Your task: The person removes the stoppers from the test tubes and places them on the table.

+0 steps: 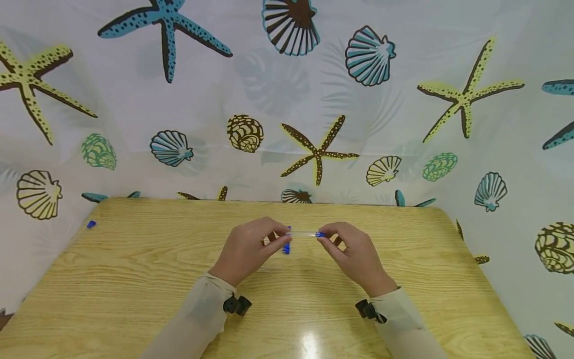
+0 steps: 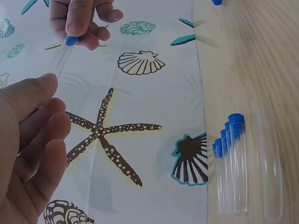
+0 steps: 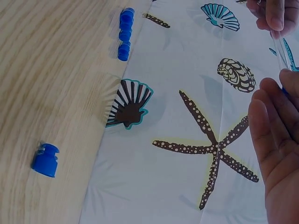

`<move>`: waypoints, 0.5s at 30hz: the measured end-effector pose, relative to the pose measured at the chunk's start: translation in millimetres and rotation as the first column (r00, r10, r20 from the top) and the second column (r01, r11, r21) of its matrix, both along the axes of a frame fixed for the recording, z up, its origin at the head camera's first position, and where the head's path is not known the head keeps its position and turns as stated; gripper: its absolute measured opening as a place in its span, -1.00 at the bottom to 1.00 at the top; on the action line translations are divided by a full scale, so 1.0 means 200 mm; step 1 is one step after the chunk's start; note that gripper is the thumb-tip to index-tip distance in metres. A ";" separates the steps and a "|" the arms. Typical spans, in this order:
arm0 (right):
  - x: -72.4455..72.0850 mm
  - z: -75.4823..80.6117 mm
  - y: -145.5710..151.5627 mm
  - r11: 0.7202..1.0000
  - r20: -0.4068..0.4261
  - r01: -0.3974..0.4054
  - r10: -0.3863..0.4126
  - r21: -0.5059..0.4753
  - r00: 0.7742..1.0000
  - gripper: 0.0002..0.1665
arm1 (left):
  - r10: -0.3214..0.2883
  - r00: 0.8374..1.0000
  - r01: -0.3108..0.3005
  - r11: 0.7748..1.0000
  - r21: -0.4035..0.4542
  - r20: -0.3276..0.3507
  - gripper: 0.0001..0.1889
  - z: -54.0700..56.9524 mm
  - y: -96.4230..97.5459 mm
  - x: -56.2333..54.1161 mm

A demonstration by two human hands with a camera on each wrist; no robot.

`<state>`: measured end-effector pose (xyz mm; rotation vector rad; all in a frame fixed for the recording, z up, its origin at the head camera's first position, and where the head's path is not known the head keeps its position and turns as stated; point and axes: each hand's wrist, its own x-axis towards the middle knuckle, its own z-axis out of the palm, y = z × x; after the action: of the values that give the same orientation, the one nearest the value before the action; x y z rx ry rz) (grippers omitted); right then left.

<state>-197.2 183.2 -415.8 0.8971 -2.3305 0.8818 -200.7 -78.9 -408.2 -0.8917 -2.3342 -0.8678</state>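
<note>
In front of me, both hands hold one clear test tube level above the table. The left hand pinches its clear end between thumb and forefinger. The right hand pinches the blue cap at the other end. Below, several blue-capped tubes lie side by side in a row, partly hidden behind the left hand in the head view. Another clear tube lies beside the row, with no cap showing on it.
A loose blue cap lies on the wooden table, to the right of the row. A small blue piece sits at the table's far left edge. Behind the table hangs a cloth printed with shells and starfish.
</note>
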 end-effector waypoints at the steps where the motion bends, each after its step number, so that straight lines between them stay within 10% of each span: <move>1: 0.00 0.00 0.00 1.000 -0.016 0.002 -0.002 0.000 1.000 -0.76 | -0.002 1.000 0.002 1.000 0.002 -0.009 -0.86 0.00 0.00 0.00; 15: 0.00 0.01 0.02 0.992 -0.050 -0.104 0.107 0.066 0.993 -0.77 | -0.044 0.997 0.044 0.999 -0.004 -0.057 -0.85 -0.01 -0.02 0.00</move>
<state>-196.9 186.8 -413.5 1.0659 -2.2938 0.8192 -201.2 -82.1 -409.8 -0.9596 -2.2753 -0.8460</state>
